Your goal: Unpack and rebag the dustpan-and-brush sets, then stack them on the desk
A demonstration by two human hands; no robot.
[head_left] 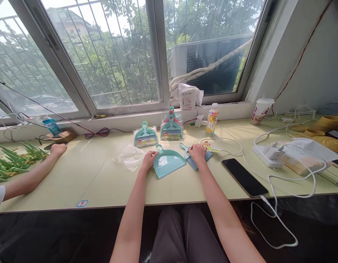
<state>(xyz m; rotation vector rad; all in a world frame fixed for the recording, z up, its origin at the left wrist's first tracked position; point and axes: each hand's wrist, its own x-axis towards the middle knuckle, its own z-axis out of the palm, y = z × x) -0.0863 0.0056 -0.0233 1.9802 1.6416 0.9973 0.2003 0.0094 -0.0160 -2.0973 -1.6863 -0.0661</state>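
A small teal dustpan (pixel 169 162) lies on the pale green table (pixel 108 182) in front of me. My left hand (pixel 149 160) rests on its left edge, fingers curled against it. My right hand (pixel 197 152) presses down on a small blue brush (pixel 193 157) with a printed label (pixel 211 147) beside it, fingers bent over the bristles. An empty clear plastic bag (pixel 129 157) lies just left of my left hand. Behind the dustpan stand packaged dustpan-and-brush sets, one teal set (pixel 145 136) and a stack of sets (pixel 171 128).
A black phone (pixel 244 177) on a white cable lies to the right, by a white power strip (pixel 267 155) and tangled cords. A drink bottle (pixel 212 118) and a cup (pixel 261 110) stand by the window sill. Another person's hand (pixel 57 149) rests at left near green stems (pixel 12 164).
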